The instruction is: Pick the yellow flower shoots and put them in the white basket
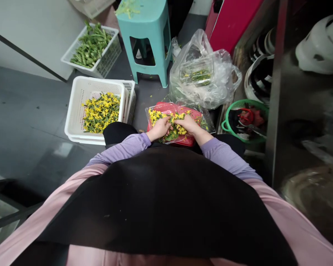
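Both my hands work close together over yellow-flowered greens (155, 116), which lie on a red plastic bag (194, 111) in front of my knees. My left hand (160, 128) has its fingers closed in among the flowers. My right hand (188, 125) is closed on the greens from the other side, its fingertips partly hidden by blossoms. Clear plastic (208, 120) lies under and beside the greens. To the left, a white basket (73, 111) holds a heap of small yellow cucumber-like blossoms (104, 111) with green parts.
Behind the greens stand a turquoise stool (145, 35) and a clear plastic bag (180, 88) with a clear box (198, 74) on it. Another white basket (107, 64) holds green stalks (93, 46). On the right are a green colander (227, 116), a metal post (276, 92) and a gas cylinder (322, 48).
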The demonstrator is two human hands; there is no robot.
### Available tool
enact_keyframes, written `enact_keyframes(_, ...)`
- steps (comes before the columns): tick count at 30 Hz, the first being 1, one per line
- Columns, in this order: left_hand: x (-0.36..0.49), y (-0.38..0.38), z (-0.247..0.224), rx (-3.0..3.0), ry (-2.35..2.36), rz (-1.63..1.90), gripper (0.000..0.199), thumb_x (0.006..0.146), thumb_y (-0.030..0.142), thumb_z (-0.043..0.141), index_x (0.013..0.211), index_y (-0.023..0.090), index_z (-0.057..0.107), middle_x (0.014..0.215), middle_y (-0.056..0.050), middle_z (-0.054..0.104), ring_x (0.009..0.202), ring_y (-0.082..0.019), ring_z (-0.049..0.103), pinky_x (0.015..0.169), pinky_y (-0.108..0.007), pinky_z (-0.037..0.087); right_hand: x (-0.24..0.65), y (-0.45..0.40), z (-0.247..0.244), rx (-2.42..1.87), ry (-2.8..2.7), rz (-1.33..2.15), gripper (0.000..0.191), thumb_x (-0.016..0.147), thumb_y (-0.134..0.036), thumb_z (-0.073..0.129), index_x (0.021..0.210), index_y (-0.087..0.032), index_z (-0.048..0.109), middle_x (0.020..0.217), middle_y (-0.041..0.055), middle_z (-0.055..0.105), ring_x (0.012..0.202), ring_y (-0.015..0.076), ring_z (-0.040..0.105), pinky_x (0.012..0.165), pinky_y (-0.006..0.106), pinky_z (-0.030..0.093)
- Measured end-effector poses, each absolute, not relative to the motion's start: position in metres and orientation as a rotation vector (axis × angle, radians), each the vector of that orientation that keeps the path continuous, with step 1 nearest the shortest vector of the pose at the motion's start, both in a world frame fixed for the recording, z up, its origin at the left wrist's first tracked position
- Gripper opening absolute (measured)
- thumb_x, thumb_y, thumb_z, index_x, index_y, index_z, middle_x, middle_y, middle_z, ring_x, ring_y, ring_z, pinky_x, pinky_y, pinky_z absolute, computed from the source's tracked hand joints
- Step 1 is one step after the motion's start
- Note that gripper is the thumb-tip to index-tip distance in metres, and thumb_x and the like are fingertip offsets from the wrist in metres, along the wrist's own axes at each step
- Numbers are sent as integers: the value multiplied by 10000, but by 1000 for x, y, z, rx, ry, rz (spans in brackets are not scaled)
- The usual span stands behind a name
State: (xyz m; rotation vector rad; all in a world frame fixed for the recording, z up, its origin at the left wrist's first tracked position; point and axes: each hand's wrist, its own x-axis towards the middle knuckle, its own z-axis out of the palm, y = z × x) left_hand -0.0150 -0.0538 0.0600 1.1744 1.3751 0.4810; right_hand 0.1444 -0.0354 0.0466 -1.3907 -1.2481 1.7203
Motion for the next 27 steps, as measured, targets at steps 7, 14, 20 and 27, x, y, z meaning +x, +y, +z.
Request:
enact_keyframes(7,-13,-57,50,1459,1397,438,455,919,116,452,1373,100,479,780,-52,683,489,-111,547,558,-246,497,137,-40,40,-1224,-999,1870,372,566,-362,799,828,-155,636,754,28,673,686,167,600,695,307,492)
enact_keyframes(14,-23,-47,64,1629,1445,529,134,862,107,543,947,104,647,735,-12,651,590,-93,581,623,-213,473,149,-29,44,-1614,-1721,1388,183,679,-262,734,661,-135,604,630,-1,581,626,134,503,660,267,394)
enact_keyframes(20,-25,-45,70,1571,1422,423,163,928,118,455,850,114,598,596,3,592,538,-110,589,572,-213,446,150,-33,55,-1545,-1925,1235,142,725,-259,691,736,-126,643,709,38,643,649,144,521,658,260,379)
enact_keyframes(27,-24,-49,72,2002,1412,393,114,879,112,552,789,113,622,812,-80,667,813,-186,639,818,-312,482,160,-35,43,-1504,-1968,1287,247,717,-350,691,810,-121,676,731,54,663,678,173,557,664,275,408)
